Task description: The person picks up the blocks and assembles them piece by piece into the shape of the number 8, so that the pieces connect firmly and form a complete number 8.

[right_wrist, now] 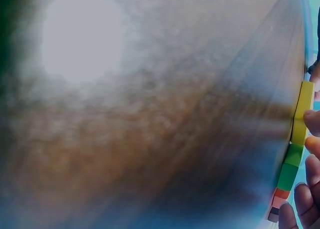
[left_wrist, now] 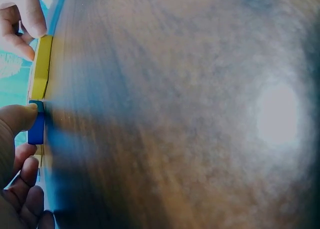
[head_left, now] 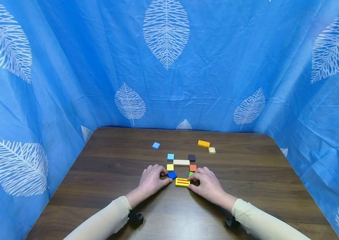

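Observation:
My left hand (head_left: 152, 180) pinches a dark blue block (head_left: 172, 175) between thumb and index finger; the block sits turned at an angle to its neighbours. In the left wrist view the thumb (left_wrist: 20, 118) lies against the blue block (left_wrist: 36, 129). My right hand (head_left: 208, 184) holds the right end of a yellow block with red stripes (head_left: 182, 182) by finger and thumb. A green block (head_left: 191, 174) is partly hidden behind the right fingers. Above these lie a yellow block (head_left: 170, 167), an orange-red block (head_left: 193, 168) and a long cream block (head_left: 181, 162).
A light blue block (head_left: 171, 157) and a dark purple block (head_left: 192, 158) top the arrangement. Farther back lie another blue block (head_left: 156, 145), a long orange block (head_left: 204, 143) and a striped beige block (head_left: 212, 150). A blue curtain (head_left: 166, 86) surrounds the brown wooden table (head_left: 97, 166).

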{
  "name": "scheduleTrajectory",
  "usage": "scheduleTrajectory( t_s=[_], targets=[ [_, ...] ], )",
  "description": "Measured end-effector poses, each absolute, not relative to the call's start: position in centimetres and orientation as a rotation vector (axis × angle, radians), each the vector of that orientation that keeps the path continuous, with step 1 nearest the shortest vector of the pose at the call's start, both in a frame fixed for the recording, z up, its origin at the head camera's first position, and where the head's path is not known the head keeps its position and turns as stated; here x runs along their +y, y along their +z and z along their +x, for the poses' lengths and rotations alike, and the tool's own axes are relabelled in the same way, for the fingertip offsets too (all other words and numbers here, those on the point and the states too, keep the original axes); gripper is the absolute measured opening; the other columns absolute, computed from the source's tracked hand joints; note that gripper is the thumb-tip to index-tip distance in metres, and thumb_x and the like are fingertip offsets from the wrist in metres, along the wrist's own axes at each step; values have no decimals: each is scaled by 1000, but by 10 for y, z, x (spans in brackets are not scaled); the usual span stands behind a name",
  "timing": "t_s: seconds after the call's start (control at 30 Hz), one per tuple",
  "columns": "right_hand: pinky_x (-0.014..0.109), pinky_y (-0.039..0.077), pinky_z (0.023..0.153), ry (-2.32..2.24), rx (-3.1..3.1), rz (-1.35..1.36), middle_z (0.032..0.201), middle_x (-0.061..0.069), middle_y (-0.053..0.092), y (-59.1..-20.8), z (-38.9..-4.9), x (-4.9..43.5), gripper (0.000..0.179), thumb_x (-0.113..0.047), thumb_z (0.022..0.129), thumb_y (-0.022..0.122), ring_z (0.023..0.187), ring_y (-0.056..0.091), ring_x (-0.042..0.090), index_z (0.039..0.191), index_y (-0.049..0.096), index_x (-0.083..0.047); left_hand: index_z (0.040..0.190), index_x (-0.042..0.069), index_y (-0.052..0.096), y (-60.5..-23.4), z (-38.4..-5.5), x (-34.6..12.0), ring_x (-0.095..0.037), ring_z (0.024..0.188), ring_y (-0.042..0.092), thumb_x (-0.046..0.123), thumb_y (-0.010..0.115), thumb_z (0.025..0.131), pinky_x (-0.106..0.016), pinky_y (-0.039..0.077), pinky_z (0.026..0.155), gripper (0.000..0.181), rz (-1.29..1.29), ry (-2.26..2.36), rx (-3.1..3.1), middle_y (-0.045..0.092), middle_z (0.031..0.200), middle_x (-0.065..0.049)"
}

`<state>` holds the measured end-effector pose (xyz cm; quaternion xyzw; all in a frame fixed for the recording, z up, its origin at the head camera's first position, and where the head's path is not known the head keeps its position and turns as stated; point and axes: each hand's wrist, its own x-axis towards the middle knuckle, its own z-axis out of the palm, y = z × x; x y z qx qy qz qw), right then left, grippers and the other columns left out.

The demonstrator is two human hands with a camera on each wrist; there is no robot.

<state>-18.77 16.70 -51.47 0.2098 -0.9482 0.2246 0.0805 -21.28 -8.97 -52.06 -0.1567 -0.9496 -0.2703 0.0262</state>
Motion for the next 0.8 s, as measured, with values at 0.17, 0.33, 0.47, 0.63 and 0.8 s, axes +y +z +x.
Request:
scheduleTrajectory(
  t_s=[0.17, 0.33, 0.47, 0.63, 0.8],
  targets=[
    [29, 38, 69, 656, -2823, 624, 79, -15, 51, -515, -189, 166, 20, -32, 77, 90, 79, 41, 7, 94, 81, -26, 93, 20, 72, -520, -213, -90, -16, 86, 52, 44, 84, 83, -38, 40, 77, 28, -495, -830, -2928, 62, 89, 8],
    [28, 38, 69, 660, -2827, 613, 78, -16, 50, -516, -190, 166, 20, -34, 77, 89, 79, 41, 7, 94, 81, -26, 93, 21, 72, -520, -213, -90, -16, 86, 52, 44, 84, 83, -38, 40, 77, 28, -493, -829, -2923, 62, 89, 9],
    [29, 38, 69, 669, -2833, 601, 78, -16, 50, -516, -190, 166, 20, -34, 78, 89, 78, 41, 8, 94, 81, -27, 93, 21, 72, -521, -213, -90, -16, 86, 52, 44, 84, 84, -37, 40, 77, 27, -488, -831, -2925, 61, 89, 9],
    [30, 40, 72, 694, -2848, 576, 81, -15, 53, -516, -190, 166, 21, -34, 78, 89, 80, 42, 8, 95, 79, -26, 93, 21, 72, -521, -213, -90, -16, 86, 52, 44, 83, 84, -37, 40, 77, 27, -485, -837, -2928, 62, 89, 8],
    [33, 42, 74, 711, -2858, 539, 84, -14, 56, -515, -190, 167, 25, -33, 77, 90, 82, 45, 8, 96, 77, -24, 93, 21, 73, -520, -214, -90, -16, 86, 53, 44, 84, 84, -37, 40, 77, 27, -488, -835, -2927, 62, 90, 8]
  ],
)
